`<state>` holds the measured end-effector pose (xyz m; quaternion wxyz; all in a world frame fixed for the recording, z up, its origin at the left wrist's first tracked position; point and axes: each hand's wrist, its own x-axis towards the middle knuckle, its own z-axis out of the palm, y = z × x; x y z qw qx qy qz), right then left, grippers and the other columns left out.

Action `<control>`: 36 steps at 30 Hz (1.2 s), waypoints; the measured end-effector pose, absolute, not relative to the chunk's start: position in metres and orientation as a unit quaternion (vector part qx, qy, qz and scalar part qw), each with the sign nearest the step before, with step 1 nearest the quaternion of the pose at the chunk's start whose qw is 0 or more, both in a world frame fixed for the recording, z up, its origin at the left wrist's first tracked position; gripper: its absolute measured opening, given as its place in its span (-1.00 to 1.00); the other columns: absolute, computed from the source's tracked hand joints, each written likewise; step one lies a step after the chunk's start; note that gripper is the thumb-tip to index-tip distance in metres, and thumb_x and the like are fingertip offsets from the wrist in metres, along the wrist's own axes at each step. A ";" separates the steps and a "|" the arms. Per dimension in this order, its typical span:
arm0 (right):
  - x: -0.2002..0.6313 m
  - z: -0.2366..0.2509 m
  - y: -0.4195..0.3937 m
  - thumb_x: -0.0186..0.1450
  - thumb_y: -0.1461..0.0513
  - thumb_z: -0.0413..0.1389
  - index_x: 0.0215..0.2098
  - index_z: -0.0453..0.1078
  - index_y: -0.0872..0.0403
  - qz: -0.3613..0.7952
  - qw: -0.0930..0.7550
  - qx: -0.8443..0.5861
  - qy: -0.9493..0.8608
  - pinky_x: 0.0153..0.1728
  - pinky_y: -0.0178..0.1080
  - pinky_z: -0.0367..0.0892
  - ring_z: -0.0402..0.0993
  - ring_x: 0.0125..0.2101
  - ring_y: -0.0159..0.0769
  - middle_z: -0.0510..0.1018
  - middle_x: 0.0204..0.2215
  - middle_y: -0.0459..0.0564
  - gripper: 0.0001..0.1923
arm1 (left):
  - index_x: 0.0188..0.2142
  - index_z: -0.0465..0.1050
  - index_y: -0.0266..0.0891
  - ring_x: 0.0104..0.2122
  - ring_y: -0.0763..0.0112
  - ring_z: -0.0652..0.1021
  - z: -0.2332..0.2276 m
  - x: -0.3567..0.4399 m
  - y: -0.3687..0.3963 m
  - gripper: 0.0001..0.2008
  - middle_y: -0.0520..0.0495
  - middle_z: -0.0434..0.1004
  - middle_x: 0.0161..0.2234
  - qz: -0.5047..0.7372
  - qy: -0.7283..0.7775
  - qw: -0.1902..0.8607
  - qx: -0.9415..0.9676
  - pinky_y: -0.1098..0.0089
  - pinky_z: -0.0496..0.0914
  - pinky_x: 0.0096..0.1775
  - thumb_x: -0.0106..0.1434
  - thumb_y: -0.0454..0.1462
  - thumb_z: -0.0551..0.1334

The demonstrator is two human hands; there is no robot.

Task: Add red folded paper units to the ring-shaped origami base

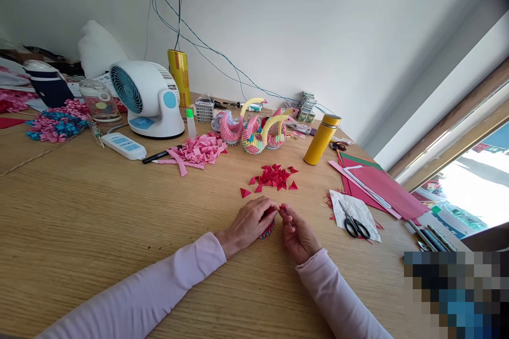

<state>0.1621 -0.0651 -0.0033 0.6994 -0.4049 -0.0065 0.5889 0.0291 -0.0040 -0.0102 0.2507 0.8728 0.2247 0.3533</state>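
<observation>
My left hand [251, 222] curls over a small round piece of folded paper units [268, 231], red with a blue-edged rim, and hides most of it. The fingertips of my right hand [297, 229] pinch a small red folded paper piece at the upper right of that round piece, touching or nearly touching my left fingers. Just beyond my hands lies a loose pile of red folded paper triangles [275, 177]. Farther back stand several folded-paper swans [254, 135] in pink, yellow and teal.
A pile of pink paper pieces [202, 149] and a white fan [153, 100] are at the left. A yellow flask [321, 140] stands right of the swans. Scissors [353, 224] rest on a white tissue [340, 204], beside red paper sheets [382, 183].
</observation>
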 end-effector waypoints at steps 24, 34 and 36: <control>0.154 0.003 -0.075 0.31 0.41 0.03 -0.42 0.38 0.15 0.645 0.679 -0.349 0.036 -0.83 -0.71 0.14 0.29 -0.74 -0.69 0.53 -0.52 -0.09 -0.83 | -0.21 0.34 -0.21 -0.24 0.39 0.49 -0.013 0.028 -0.004 -0.93 -0.03 0.48 -0.26 0.357 0.221 0.258 0.870 0.41 0.37 -0.16 0.31 -0.32 0.12; 0.154 -0.002 -0.074 0.30 0.41 0.05 -0.41 0.38 0.14 0.641 0.683 -0.351 0.019 -0.83 -0.69 0.18 0.31 -0.74 -0.67 0.53 -0.51 -0.08 -0.84 | -0.19 0.36 -0.22 -0.21 0.37 0.49 -0.014 0.028 -0.002 -0.90 -0.05 0.50 -0.24 0.354 0.216 0.255 0.873 0.38 0.37 -0.14 0.33 -0.32 0.10; 0.153 -0.002 -0.074 0.35 0.40 -0.03 -0.40 0.37 0.16 0.633 0.686 -0.356 0.040 -0.84 -0.69 0.17 0.30 -0.75 -0.68 0.53 -0.51 -0.07 -0.79 | -0.19 0.37 -0.22 -0.21 0.37 0.49 -0.015 0.028 -0.002 -0.89 -0.04 0.50 -0.24 0.355 0.216 0.252 0.874 0.38 0.37 -0.14 0.34 -0.31 0.09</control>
